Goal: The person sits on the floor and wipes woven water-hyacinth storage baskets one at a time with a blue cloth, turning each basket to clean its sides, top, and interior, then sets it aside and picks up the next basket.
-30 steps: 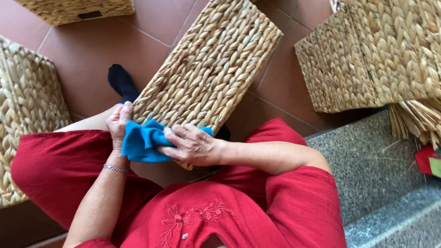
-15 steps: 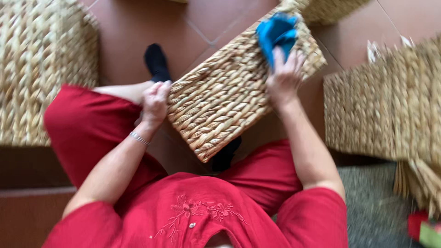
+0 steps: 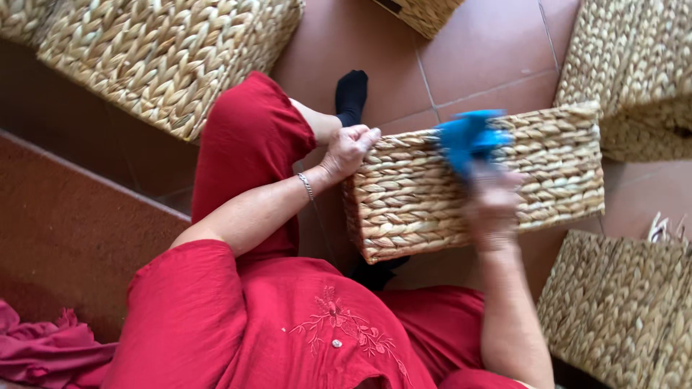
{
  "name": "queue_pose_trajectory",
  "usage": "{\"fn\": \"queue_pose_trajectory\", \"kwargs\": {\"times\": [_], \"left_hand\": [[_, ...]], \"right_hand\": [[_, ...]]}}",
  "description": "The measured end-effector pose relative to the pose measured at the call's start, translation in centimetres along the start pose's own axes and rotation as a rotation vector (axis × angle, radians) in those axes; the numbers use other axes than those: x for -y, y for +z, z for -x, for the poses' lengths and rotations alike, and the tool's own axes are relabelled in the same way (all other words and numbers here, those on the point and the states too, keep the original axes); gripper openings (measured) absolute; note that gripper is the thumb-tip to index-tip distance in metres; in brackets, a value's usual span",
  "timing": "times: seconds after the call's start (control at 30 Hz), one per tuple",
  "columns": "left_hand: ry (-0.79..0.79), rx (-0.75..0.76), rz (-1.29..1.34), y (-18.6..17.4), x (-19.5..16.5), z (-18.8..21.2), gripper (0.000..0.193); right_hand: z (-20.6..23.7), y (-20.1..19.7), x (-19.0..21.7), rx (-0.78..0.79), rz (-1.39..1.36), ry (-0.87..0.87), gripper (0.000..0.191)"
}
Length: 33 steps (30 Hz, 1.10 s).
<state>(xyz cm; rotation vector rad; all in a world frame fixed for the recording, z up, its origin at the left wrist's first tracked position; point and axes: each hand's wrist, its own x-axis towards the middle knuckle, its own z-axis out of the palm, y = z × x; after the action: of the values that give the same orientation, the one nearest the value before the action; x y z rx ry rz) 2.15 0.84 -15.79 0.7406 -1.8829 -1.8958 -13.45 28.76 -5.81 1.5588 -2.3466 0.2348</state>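
A rectangular woven straw basket (image 3: 548, 180) rests across my lap, its long side facing up. My left hand (image 3: 347, 150) grips the basket's near-left corner, a thin bracelet on the wrist. My right hand (image 3: 491, 202) is blurred with motion and presses a bright blue cloth (image 3: 467, 138) against the top side of the basket. I sit in red clothing, and a foot in a black sock (image 3: 352, 94) rests on the floor beyond the basket.
Several more woven baskets stand around: a large one (image 3: 166, 57) at upper left, one (image 3: 422, 11) at top centre, one (image 3: 634, 72) at upper right, another (image 3: 620, 310) at lower right. The floor is terracotta tile (image 3: 490, 57). A dark red cloth (image 3: 43, 353) lies lower left.
The blue cloth and my right hand swept from the near end of the basket to its far end, then back toward the middle. My left hand stayed on the basket's corner. The camera view swung.
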Motion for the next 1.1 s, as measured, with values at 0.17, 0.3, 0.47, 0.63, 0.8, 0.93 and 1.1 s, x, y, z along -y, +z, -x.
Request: {"fn": "queue_pose_trajectory", "kwargs": {"times": [0.17, 0.3, 0.47, 0.63, 0.8, 0.93, 1.1], "left_hand": [[0.021, -0.035, -0.053, 0.1, -1.0, -0.3, 0.035], [0.040, -0.052, -0.089, -0.1, -0.4, -1.0, 0.036], [0.157, -0.096, -0.156, 0.1, 1.0, -2.0, 0.037], [-0.110, -0.046, -0.090, 0.1, 1.1, -3.2, 0.038], [0.066, -0.094, -0.173, -0.2, 0.0, -3.2, 0.042], [0.001, -0.091, -0.192, -0.1, -1.1, -3.1, 0.045], [-0.029, -0.112, -0.209, -0.3, -2.0, -3.2, 0.045]], "right_hand": [[1.7, -0.2, -10.1, -0.087, 0.309, 0.366, 0.024], [0.6, 0.3, -6.7, -0.001, 0.379, 0.361, 0.034], [-1.4, -0.3, 7.5, 0.144, 0.056, -0.098, 0.044], [-1.8, -2.0, 15.1, 0.029, -0.345, -0.384, 0.054], [-3.8, 0.7, 5.1, -0.058, -0.036, -0.172, 0.054], [-2.0, 1.6, -6.2, -0.073, 0.319, 0.171, 0.031], [-2.0, 1.7, -7.3, -0.068, 0.384, 0.229, 0.024]]}}
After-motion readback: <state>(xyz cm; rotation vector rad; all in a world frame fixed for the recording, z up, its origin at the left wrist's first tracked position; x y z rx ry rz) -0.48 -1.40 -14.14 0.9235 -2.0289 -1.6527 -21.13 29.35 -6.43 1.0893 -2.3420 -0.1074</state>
